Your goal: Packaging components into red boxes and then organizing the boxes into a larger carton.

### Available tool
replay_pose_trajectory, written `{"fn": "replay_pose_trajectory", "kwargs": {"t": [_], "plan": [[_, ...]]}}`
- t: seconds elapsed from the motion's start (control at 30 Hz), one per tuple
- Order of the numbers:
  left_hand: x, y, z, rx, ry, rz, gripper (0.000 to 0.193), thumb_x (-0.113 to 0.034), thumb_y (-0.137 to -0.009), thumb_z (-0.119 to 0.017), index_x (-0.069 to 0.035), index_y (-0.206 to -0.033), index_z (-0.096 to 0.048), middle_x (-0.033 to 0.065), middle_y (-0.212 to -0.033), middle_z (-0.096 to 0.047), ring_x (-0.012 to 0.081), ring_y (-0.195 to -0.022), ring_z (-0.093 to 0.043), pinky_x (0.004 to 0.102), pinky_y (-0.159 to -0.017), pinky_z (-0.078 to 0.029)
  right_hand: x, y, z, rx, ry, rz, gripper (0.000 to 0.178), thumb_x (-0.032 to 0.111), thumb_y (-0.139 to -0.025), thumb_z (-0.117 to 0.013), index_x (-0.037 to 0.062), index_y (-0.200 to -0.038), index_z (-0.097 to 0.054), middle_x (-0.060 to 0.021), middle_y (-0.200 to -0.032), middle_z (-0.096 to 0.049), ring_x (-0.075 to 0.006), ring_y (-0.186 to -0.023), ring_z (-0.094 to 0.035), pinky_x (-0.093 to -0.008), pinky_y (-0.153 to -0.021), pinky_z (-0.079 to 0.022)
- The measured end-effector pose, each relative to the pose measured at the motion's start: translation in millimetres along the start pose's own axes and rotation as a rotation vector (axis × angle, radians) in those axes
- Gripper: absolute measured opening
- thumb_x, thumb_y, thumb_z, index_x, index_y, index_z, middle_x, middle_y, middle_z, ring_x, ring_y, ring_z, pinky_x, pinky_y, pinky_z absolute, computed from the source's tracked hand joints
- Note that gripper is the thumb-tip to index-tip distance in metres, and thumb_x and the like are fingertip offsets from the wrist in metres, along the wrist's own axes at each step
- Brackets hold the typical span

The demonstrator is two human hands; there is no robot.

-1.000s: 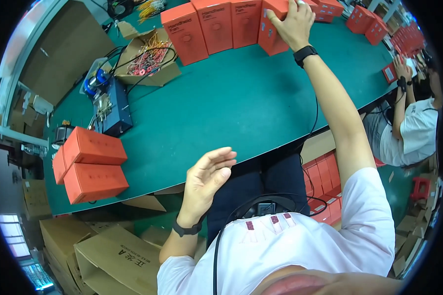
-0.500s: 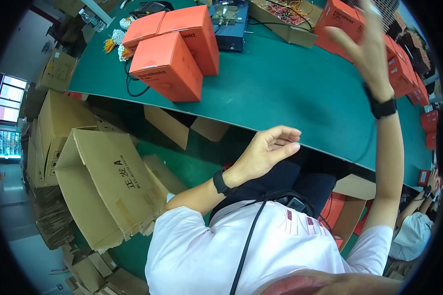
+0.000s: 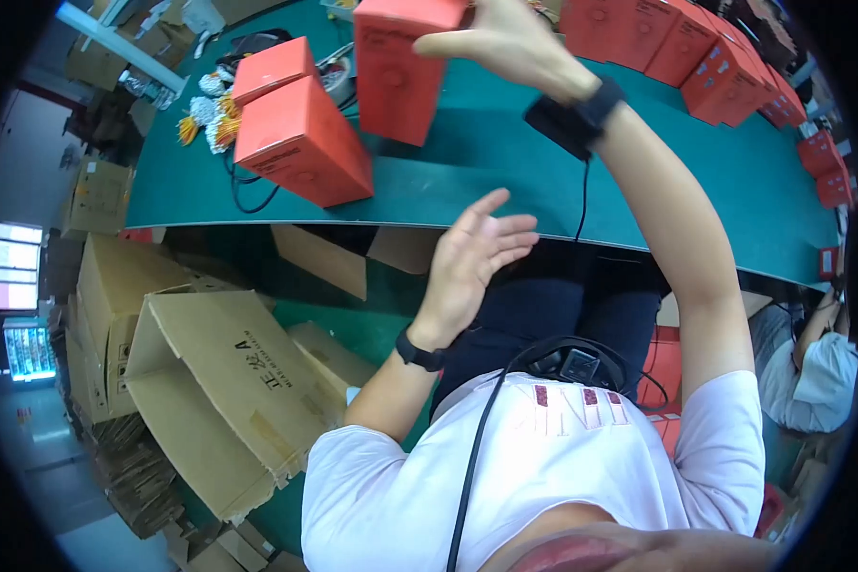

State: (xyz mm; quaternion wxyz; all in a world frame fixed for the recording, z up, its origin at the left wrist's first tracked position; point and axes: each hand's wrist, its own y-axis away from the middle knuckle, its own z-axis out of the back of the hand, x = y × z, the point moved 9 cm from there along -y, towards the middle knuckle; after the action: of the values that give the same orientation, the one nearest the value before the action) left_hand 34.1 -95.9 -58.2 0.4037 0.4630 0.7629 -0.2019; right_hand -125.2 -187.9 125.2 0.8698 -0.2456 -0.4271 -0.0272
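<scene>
At the top middle, my right hand [image 3: 520, 46] is at the upper right side of a tall orange-red box [image 3: 398, 91]. Its thumb lies across the front face, and the other fingers are partly hidden behind the box. This box stands apart from two similar ones, a nearer box [image 3: 307, 153] and a box behind it [image 3: 275, 70], at the table's left. My left hand [image 3: 472, 253] holds nothing; its fingers are spread, palm up, over my lap by the table's near edge.
Several more orange-red boxes [image 3: 725, 81] line the back right of the green table [image 3: 505, 157]. White-and-orange bundles [image 3: 210, 119] lie at its left end. An opened cardboard carton [image 3: 243, 372] stands at my left. Another person [image 3: 815, 372] sits at the far right.
My right hand has come left from the back right and taken hold of a box, which has moved right, away from the other two. My left hand has turned palm up, fingers spreading.
</scene>
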Motion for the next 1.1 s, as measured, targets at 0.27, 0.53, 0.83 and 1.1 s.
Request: {"fn": "replay_pose_trajectory", "kwargs": {"t": [0.27, 0.53, 0.83, 1.1], "plan": [[-13, -76, -48, 0.022, 0.617, 0.033, 0.086, -0.075, -0.089, -0.051, -0.006, -0.141, -0.044, 0.0095, -0.145, -0.049, 0.0311, -0.125, -0.055, 0.0469, -0.111, -0.04, -13, 223, 83, -0.318, -0.025, 0.172, 0.088, 0.009, -0.074, -0.084, 0.0018, -0.147, -0.035, -0.0144, -0.144, -0.046, -0.0262, -0.138, -0.044, -0.0401, -0.113, -0.037], [-60, -85, -147, 0.212, -0.491, -0.77, 0.091, -0.012, -0.063, -0.086, 0.0, -0.138, -0.036, 0.0127, -0.124, -0.054, 0.0227, -0.118, -0.057, 0.036, -0.101, -0.046, -32, 304, 172, -0.396, 0.417, -0.081, 0.077, 0.004, -0.083, -0.076, 0.0039, -0.151, -0.04, -0.0144, -0.151, -0.045, -0.0282, -0.128, -0.056, -0.0392, -0.111, -0.042], [-3, -76, -195, 0.391, -0.868, -0.669, 0.096, -0.019, -0.063, -0.086, -0.001, -0.142, -0.035, 0.0149, -0.126, -0.054, 0.0244, -0.114, -0.059, 0.0363, -0.098, -0.048, 45, 273, 222, -0.276, 0.403, 0.451, 0.046, 0.011, -0.09, -0.071, 0.0008, -0.133, -0.059, -0.0144, -0.125, -0.064, -0.023, -0.11, -0.064, -0.0336, -0.094, -0.051], [16, -73, -172, 0.056, -0.708, -0.613, 0.096, -0.021, -0.069, -0.094, 0.001, -0.139, -0.033, 0.017, -0.138, -0.044, 0.028, -0.127, -0.05, 0.0382, -0.107, -0.042, 18, 259, 184, -0.275, 0.722, -0.001, 0.036, 0.029, -0.085, -0.074, 0.0002, -0.107, -0.069, -0.0178, -0.093, -0.07, -0.0324, -0.088, -0.069, -0.0385, -0.077, -0.054]]}}
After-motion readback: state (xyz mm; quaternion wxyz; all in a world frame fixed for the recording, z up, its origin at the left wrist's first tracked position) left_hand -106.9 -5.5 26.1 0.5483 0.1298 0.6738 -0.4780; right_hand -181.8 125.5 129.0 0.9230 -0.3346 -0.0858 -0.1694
